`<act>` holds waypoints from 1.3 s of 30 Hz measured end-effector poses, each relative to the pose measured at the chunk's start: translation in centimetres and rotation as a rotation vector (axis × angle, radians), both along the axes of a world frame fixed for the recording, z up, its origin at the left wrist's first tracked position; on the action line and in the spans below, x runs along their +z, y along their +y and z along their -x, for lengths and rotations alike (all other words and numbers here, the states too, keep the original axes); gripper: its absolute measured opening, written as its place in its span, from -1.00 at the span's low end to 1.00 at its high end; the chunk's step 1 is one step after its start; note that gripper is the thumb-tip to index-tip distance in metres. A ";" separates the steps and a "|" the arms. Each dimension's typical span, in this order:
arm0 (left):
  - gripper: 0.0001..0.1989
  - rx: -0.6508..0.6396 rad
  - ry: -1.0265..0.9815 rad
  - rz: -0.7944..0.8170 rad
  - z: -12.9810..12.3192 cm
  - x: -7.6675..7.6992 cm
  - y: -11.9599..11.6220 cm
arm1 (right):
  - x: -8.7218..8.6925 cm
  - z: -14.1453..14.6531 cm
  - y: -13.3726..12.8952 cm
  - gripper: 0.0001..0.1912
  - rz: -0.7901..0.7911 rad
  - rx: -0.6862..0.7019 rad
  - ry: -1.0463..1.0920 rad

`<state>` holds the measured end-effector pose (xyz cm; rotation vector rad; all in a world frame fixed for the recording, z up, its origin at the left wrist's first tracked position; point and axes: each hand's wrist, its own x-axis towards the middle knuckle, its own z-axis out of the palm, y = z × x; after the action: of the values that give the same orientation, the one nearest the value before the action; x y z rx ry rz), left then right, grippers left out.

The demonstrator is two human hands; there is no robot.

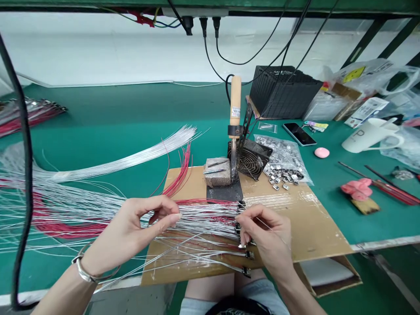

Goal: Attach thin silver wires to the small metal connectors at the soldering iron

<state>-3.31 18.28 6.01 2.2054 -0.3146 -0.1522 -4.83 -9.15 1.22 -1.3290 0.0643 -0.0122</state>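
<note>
Left hand [129,232] pinches the silver-and-red wire bundle [206,216] at lower centre. Right hand [267,238] has fingers [244,236] narrow on that bundle, just beside the black connectors [247,254]

A white wall [92,50] stands behind the green workbench [131,105].

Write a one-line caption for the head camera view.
The left hand and right hand hold thin wires above cardboard beside a soldering iron.
</note>
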 end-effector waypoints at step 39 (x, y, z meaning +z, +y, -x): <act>-0.80 0.002 -0.030 0.018 1.0 0.6 -1.5 | -0.4 0.2 0.4 -0.77 0.054 0.021 -0.136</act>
<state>-4.33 16.80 6.56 2.1920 -0.3291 -0.1151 -5.06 -8.73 0.82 -1.3799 -0.0664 -0.0869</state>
